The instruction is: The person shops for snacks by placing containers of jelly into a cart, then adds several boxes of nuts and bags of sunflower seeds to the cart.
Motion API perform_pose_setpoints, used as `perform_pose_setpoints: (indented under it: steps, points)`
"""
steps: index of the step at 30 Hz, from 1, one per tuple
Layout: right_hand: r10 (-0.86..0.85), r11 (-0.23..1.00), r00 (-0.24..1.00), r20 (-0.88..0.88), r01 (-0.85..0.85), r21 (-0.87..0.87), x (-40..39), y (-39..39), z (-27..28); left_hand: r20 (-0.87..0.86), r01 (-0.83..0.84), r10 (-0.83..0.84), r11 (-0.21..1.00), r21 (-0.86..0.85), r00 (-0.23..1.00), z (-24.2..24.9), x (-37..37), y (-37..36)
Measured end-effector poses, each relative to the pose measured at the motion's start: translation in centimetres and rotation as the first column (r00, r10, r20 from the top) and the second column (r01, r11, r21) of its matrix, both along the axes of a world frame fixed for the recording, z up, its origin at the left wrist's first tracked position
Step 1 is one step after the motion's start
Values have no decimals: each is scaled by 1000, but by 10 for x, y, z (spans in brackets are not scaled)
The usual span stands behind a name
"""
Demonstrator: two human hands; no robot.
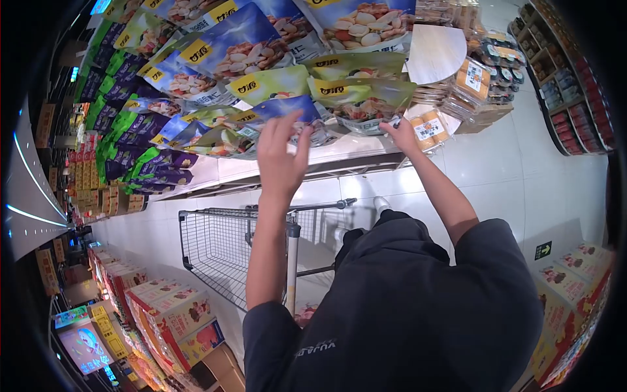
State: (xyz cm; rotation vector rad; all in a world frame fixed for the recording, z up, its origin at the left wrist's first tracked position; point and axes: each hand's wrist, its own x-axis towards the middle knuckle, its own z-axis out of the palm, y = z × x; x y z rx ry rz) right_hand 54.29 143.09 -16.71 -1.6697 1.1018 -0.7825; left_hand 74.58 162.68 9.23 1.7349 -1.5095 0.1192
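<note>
My left hand is raised in front of a small blue snack bag, fingers spread and apart, with nothing in it. At the right, the fingers of my right hand are closed at the lower corner of a green snack bag that leans at the shelf's front edge. Behind both hands, larger blue nut bags stand in rows, with purple and green bags to their left. A clear pack of pastries lies just right of my right hand.
An empty wire shopping cart stands below the shelf edge, left of my body. Stacked gift boxes are at the lower left, more boxes at the lower right. Stacked pastry packs and a curved shelf of goods are at the right.
</note>
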Motion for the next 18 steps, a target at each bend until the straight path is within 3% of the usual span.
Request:
perform_pose_setpoints:
  steps: [2,4,6,8,9,11,13,14,16,17,18]
  points:
    - [11,1000,1000,-1,-11,-26,-4,-4,-23,-45,-224,225,974,37,973,-23,30,62]
    - [39,999,999,-33,-40,-3,-11,3,-9,-147,-437,449,893,110,881,-64,69,136]
    - [7,997,995,-101,-15,-78,-20,11,-8,-149,-636,686,720,278,712,-101,94,219]
    - [-193,965,979,-65,177,-193,-28,29,-13,-224,-741,813,582,335,538,-154,112,307]
    - [-275,938,961,-9,266,-224,-33,40,-10,-286,-756,845,532,381,451,-175,114,347]
    - [-281,940,952,121,298,-164,-43,67,-3,-355,-779,880,454,433,316,-193,104,398]
    - [-184,965,979,85,197,-173,-35,97,12,-412,-653,909,352,670,68,-205,99,433]
    - [-150,970,986,72,161,-180,-30,113,19,-417,-655,908,333,678,31,-213,98,448]
    - [69,987,997,33,-64,-145,-7,141,33,-325,-405,925,379,832,199,-247,110,475]
    - [142,976,986,87,-125,-176,10,157,41,-277,-334,921,361,871,275,-294,122,501]
    - [169,970,983,73,-153,-188,28,174,52,-292,-333,924,364,870,247,-306,127,506]
